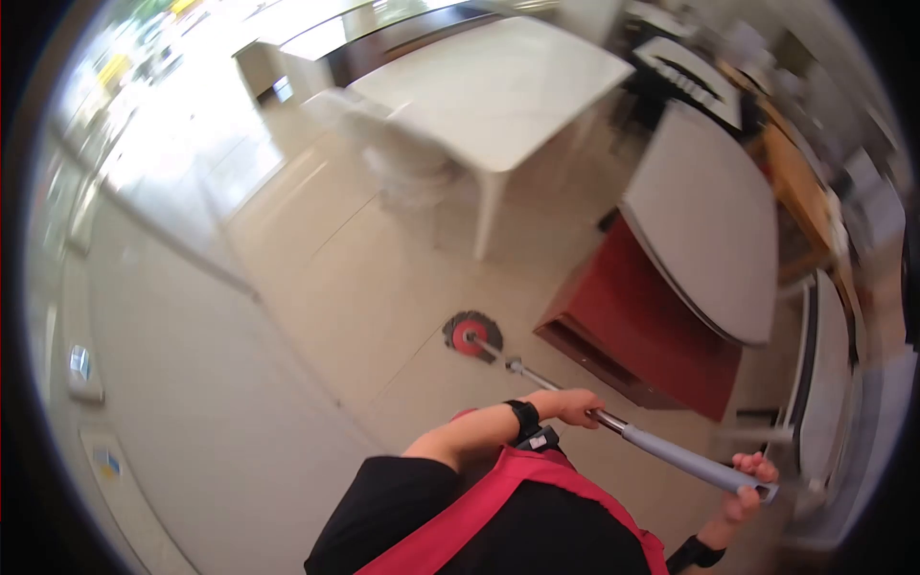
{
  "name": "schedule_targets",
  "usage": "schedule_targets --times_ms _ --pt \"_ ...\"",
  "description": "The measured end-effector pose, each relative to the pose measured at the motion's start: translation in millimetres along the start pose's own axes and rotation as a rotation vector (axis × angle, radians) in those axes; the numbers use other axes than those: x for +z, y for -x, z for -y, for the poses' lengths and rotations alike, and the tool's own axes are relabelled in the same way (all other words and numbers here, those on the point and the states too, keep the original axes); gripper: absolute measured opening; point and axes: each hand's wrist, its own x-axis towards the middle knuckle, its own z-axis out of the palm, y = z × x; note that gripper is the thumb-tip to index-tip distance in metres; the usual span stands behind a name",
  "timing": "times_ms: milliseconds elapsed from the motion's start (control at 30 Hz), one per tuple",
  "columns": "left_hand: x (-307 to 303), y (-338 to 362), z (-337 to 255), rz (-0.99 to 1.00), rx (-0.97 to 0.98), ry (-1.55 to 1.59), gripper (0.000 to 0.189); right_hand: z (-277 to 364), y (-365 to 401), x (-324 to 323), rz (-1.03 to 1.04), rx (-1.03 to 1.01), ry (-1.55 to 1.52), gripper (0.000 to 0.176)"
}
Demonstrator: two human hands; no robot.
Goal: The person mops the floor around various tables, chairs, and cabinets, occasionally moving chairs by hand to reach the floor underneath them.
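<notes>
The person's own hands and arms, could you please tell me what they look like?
The left hand and right hand are gloveless. The left wristband and right wristband are both black. The left sleeve is short and black; the right sleeve cannot be made out.

Black short-sleeved top [556, 527], broad red straps [431, 532] slanting across its left and right sides, black band [523, 418] on the left wrist, matching dark band [704, 553] on the right, small dark box [548, 438] with a pale mark
</notes>
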Motion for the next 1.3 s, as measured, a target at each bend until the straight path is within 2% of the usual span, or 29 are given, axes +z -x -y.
schedule_targets --times_ms 67,133,200,267,300,333,467,600,700,800,833,867,933,967,1033,1100,1167,1300 --pt "10.2 10.3 16.1 -0.175 -0.134 -0.07 0.026 -37.1 -9.3 -29.5 0.064 0.084 -0.078 0.045" --pt "7.7 48.7 40.3 -0.47 -0.227 -0.2 0.023 -92.6 -8.0 -17.4 0.152 0.143 -0.147 0.044" --pt "10.2 83.8 74.7 -0.725 -0.378 -0.395 0.022 -126.7 -13.8 21.6 0.307 0.232 -0.099 0.04" --pt "3.4 127.7 85.4 -0.862 -0.678 -0.45 0.022 -182.7 -4.9 48.3 0.439 0.137 -0.06 0.036" --pt "-37.7 165.4 102.8 -0.997 -0.724 -0.359 0.025 -207.0 -18.3 111.9 0.521 0.133 0.105 0.035" --pt "-41.5 189.5 106.2 -1.137 -0.794 -0.302 0.028 -224.5 -12.7 135.8 0.603 0.118 0.226 0.034" --pt "-48.2 286.1 137.2 -1.303 -0.96 -0.459 0.03 -236.2 4.1 257.5 0.891 -0.136 -0.084 0.038" --pt "-22.6 311.9 107.4 -1.34 -1.068 -0.402 0.029 -220.3 16.3 269.0 0.986 -0.202 -0.102 0.042" --pt "19.5 280.6 84.9 -1.303 -1.192 -0.334 0.033 -205.8 16.0 220.5 1.011 -0.132 -0.084 0.044" --pt "66.0 220.6 70.4 -1.294 -1.184 -0.355 0.037 -192.5 -2.9 146.7 1.004 -0.062 -0.064 0.044" --pt "79.8 197.2 67.5 -1.266 -1.192 -0.245 0.05 -187.1 -13.6 115.6 1.03 -0.018 -0.074 0.044" --pt "92.8 171.8 63.0 -1.261 -1.13 -0.212 0.056 -181.7 -22.6 83.7 1.052 0.024 -0.085 0.044" --pt "120.4 109.7 41.1 -1.238 -1.002 -0.139 0.067 -162.2 -31.2 11.4 0.944 0.101 -0.082 0.044" --pt "135.5 76.0 33.8 -1.231 -0.951 -0.174 0.073 -145.9 -34.3 -26.0 0.88 0.199 -0.073 0.044" --pt "170.4 2.6 21.3 -1.218 -0.863 -0.245 0.086 -110.4 -44.3 -99.5 0.821 0.23 -0.008 0.043" --pt "195.7 -58.1 8.2 -1.178 -0.605 -0.221 0.091 -67.6 -46.3 -163.9 0.753 0.266 0.043 0.042" --pt "213.9 -114.4 -10.2 -1.111 -0.481 -0.22 0.088 -45.8 -35.3 -223.4 0.675 0.222 0.08 0.041" --pt "233.6 -185.8 -9.7 -0.862 -0.361 -0.225 0.059 -27.7 -2.8 -301.0 0.64 0.027 0.244 0.039"
